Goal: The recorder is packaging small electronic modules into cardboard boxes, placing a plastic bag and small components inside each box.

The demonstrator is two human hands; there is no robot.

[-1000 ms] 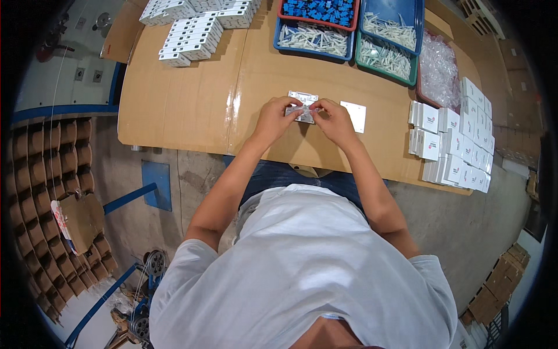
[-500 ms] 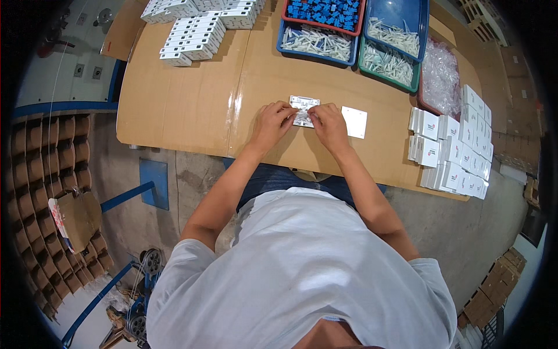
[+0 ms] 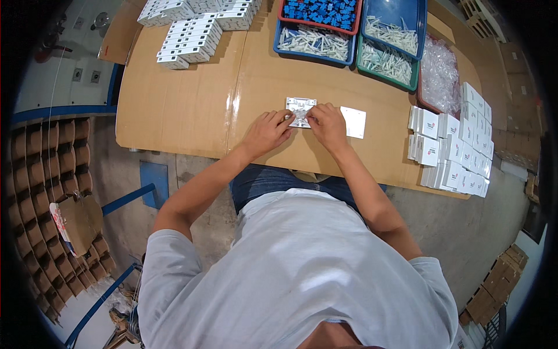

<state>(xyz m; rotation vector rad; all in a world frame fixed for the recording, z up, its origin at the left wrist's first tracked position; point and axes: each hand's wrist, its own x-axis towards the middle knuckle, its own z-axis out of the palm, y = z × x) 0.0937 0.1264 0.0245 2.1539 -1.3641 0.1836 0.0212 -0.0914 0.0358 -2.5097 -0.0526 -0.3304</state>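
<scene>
A white square plastic housing with moulded fittings inside lies on the cardboard-covered table in front of me. My left hand reaches its left side, thumb and fingers pinched at the inner parts. From the other side my right hand pinches too, fingertips over the housing's middle. Between the fingertips is a small pale piece, too small and partly covered to name. Just right of my right hand a flat white square plate lies apart from the housing.
Blue and green trays of slim white pieces stand at the back, with a red tray of blue parts. Clear plastic bags fill another tray. White boxes are stacked right; white square units stand in rows back left.
My left hand has shifted slightly down and left, its elbow swinging outward. My right hand stays at the housing, which sits marginally further left in view.
</scene>
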